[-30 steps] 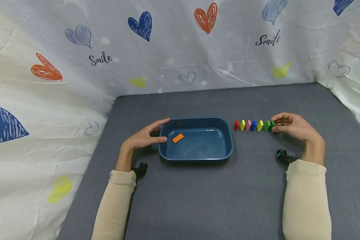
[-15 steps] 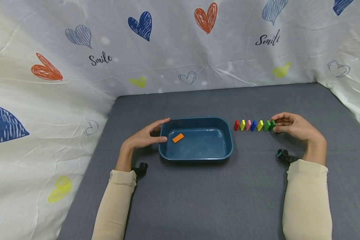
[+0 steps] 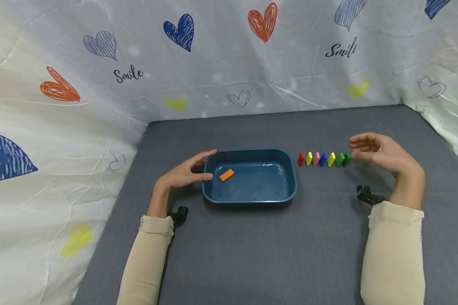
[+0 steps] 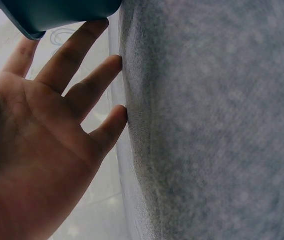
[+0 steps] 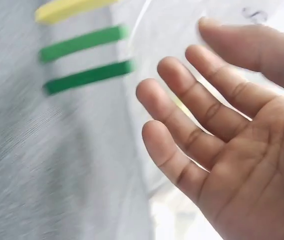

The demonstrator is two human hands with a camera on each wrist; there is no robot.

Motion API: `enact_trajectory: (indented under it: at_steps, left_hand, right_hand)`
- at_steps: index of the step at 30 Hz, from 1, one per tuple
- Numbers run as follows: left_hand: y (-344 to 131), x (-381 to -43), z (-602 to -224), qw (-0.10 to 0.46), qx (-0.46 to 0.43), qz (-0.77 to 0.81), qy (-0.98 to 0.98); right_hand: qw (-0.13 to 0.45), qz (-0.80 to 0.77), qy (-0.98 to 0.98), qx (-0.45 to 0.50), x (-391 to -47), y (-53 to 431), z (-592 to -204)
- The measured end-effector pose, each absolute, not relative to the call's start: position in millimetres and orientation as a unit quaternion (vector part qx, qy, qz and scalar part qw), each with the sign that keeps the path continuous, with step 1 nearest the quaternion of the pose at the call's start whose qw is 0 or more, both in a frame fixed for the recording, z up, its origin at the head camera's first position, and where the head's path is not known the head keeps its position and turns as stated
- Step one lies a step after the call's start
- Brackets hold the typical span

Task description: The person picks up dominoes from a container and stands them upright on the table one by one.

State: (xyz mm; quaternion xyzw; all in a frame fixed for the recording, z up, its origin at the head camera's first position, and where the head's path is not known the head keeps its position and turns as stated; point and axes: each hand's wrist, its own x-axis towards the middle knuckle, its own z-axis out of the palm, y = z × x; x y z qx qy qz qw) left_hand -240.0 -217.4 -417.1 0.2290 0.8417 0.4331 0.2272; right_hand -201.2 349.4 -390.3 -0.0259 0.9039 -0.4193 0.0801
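Observation:
Against the left end of a blue tray (image 3: pixel 252 199), my left hand (image 3: pixel 180 173) rests with its thumb at the rim and its index finger at the back corner. The left wrist view shows that hand's other fingers straight and spread beneath the tray's wall (image 4: pixel 67 12). An orange domino (image 3: pixel 227 175) lies flat inside the tray. Coloured dominoes stand upright in a row to its right, from a red domino (image 3: pixel 300 159) to a dark green domino (image 3: pixel 347 159). Just right of that last one, my right hand (image 3: pixel 387 153) hovers, holding nothing; the right wrist view shows its fingers apart from the dark green domino (image 5: pixel 89 77).
The grey cloth (image 3: pixel 275 250) covers the table. A white curtain (image 3: pixel 213 63) printed with hearts hangs behind and at the left. Black wrist cameras, one at the left wrist (image 3: pixel 178 215) and one at the right wrist (image 3: pixel 368 195), jut inward above the cloth.
My right hand has let go of the dark green domino and drawn back up and to the right. The domino stays standing at the row's end. My left hand and the tray have not moved.

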Motion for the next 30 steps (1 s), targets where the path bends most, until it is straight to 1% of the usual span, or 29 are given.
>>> enact_trajectory:
  at_steps: [6,10,14,22,30]
  left_hand:
    - [-217,-241,-418,0.227,0.225,0.434,0.842]
    - [-217,-241,-418,0.228,0.224,0.435,0.842]
    - [-217,-241,-419,0.227,0.229,0.436,0.84]
    - [-217,-242,-419,0.231,0.236,0.441,0.835]
    - [-217,-242,-419,0.231,0.236,0.441,0.834]
  right_hand:
    - [0.023,-0.401,0.915,-0.046,-196,324,-361]
    - [0.006,-0.407,0.91,-0.082,-199,291,-348]
    - [-0.002,-0.419,0.897,-0.144,-205,252,-345]
    - [0.043,-0.434,0.866,-0.245,-216,185,-360]
    - [0.089,-0.444,0.837,-0.307,-212,135,-372]
